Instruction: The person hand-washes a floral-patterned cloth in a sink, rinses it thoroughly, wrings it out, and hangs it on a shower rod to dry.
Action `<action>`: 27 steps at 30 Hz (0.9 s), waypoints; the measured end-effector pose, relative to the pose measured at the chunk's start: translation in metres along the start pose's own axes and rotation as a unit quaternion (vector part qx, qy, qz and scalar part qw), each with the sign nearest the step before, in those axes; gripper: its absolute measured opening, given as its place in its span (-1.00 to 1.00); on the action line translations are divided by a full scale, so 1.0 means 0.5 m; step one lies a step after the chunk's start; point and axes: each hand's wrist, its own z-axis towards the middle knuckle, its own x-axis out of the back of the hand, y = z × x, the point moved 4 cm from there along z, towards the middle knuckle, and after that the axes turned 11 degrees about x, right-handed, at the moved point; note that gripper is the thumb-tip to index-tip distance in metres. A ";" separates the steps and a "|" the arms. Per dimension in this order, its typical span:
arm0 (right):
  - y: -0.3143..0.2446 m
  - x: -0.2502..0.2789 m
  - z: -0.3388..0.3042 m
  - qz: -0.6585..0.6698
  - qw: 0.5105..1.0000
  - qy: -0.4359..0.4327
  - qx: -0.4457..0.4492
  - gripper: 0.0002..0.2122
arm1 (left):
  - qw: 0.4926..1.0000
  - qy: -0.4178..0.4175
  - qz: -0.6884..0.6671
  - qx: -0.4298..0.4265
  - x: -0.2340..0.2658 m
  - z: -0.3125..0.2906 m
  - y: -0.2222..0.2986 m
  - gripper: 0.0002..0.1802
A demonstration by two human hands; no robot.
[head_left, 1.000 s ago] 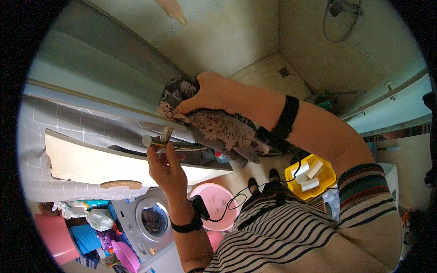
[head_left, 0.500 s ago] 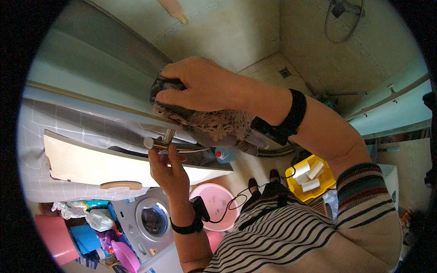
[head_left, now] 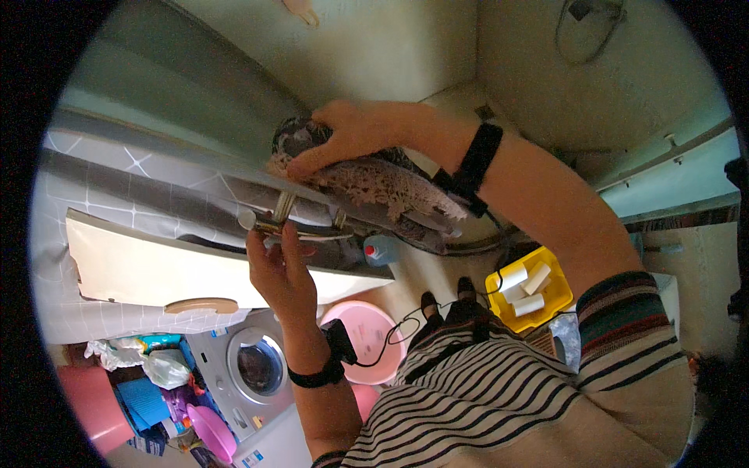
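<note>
My right hand [head_left: 343, 139] is closed round a bunched dark cloth with brownish lace [head_left: 382, 187], pressed close to the edge of a pale green glass panel [head_left: 195, 101]. The lace part of the cloth hangs from the hand toward my forearm. Lower and to the left, my left hand [head_left: 282, 273] has its fingers closed round a shiny metal bar handle [head_left: 275, 226] beside the panel's edge. Part of the handle is hidden behind the fingers. A black strap sits on each of my wrists.
Below the handle is a long cream counter [head_left: 148, 257]. A washing machine [head_left: 253, 366], a pink basin [head_left: 363, 335], a clear bottle with a red cap [head_left: 381, 250] and a yellow tub of white rolls [head_left: 538, 312] stand lower down. A cable runs near my feet.
My right hand has moved slightly right with the cloth, and the lace now shows more spread out. The left hand stays on the handle; the view has shifted a little.
</note>
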 end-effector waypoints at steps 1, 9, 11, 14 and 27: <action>0.002 -0.001 0.001 -0.006 1.000 -0.017 -0.016 -0.30 | 1.000 -0.005 -0.022 0.005 0.001 -0.001 -0.002 -0.76; 0.014 -0.003 -0.035 0.070 0.997 0.016 -0.039 -0.23 | 0.997 0.038 -0.048 0.043 0.048 -0.054 -0.045 -0.59; 0.023 -0.002 -0.042 0.040 0.997 0.035 -0.059 -0.24 | 0.996 0.047 -0.023 0.076 0.071 -0.076 -0.063 -0.60; 0.030 -0.006 -0.043 0.073 0.996 0.030 -0.049 -0.25 | 0.994 0.057 -0.014 0.094 0.104 -0.109 -0.090 -0.62; 0.068 0.013 -0.061 0.115 0.988 0.097 -0.037 -0.30 | 0.984 0.047 -0.008 0.170 0.145 -0.196 -0.167 -0.64</action>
